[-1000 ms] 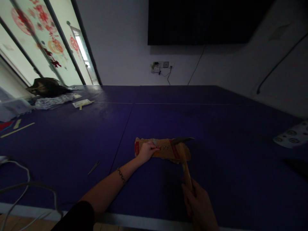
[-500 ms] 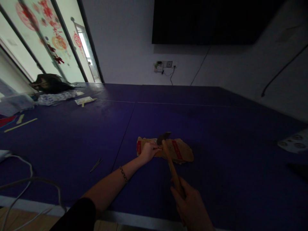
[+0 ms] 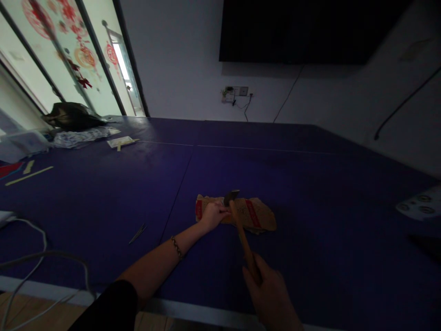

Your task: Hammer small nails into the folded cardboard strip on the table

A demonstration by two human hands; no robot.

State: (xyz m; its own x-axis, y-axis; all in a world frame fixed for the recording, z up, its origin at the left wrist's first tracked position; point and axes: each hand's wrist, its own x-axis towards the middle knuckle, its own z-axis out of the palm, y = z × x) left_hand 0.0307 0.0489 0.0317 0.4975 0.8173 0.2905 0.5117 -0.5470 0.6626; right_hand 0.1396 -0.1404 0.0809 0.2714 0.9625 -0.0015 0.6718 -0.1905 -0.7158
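Note:
My right hand (image 3: 270, 289) is closed round the lower end of a hammer's wooden handle. The dark metal head of the hammer (image 3: 243, 232) is over the middle of a folded brown paper bag (image 3: 263, 216) with red bands, close to my left fingertips. My left hand (image 3: 212, 215) lies on the left part of the bag, its thumb and fingers pinched together. What they pinch is too small and dark to make out. A bracelet (image 3: 176, 248) circles my left wrist.
The bag lies on a large purple table (image 3: 155, 179). Left of my arm are thin metal pieces (image 3: 138, 233) and white cables (image 3: 43, 248). Farther off lie a packet (image 3: 121, 141), a yellow strip (image 3: 29, 176) and a dark bag (image 3: 74, 117). At right sits a power strip (image 3: 418, 204).
The hammer and my right hand have shifted slightly left, with the head nearer my left fingers. My left hand stays in place on the paper bag.

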